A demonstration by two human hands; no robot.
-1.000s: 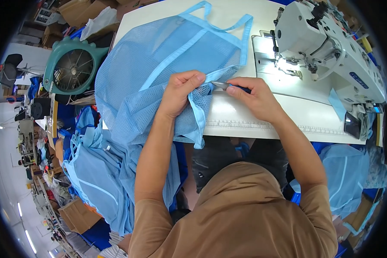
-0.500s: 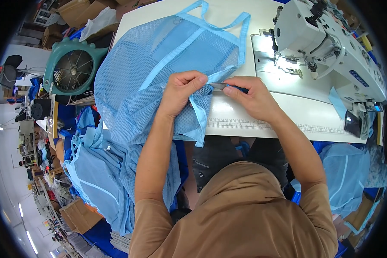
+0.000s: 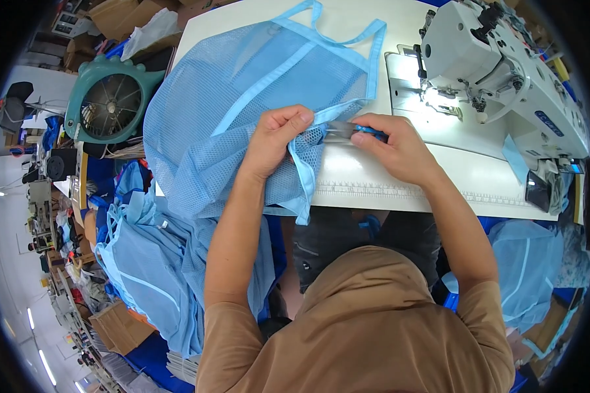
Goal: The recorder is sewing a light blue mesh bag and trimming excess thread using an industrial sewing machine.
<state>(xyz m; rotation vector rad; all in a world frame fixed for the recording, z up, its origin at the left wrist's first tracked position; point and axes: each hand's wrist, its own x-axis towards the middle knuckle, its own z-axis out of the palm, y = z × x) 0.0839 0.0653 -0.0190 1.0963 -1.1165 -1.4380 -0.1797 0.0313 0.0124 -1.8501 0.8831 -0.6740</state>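
Note:
A light blue mesh garment with plain blue binding and straps is spread over the white table. My left hand pinches its binding at the near right part, thumb on top. In my right hand is a pair of thread snips with blue handles; the blades point left, close to the pinched binding, and are smeared by motion. Whether the blades touch the cloth I cannot tell. Below my left hand a loose strip of binding hangs toward the table's front edge.
To the right stands a white sewing machine, its lamp lit over the needle plate. A ruler strip runs along the table's front. More blue mesh pieces heap at the left, others hang at the right. A green fan sits far left.
My right hand has shifted slightly right, and the snips' blades now look wider apart and blurred. The left hand keeps its pinch; the garment has moved only slightly.

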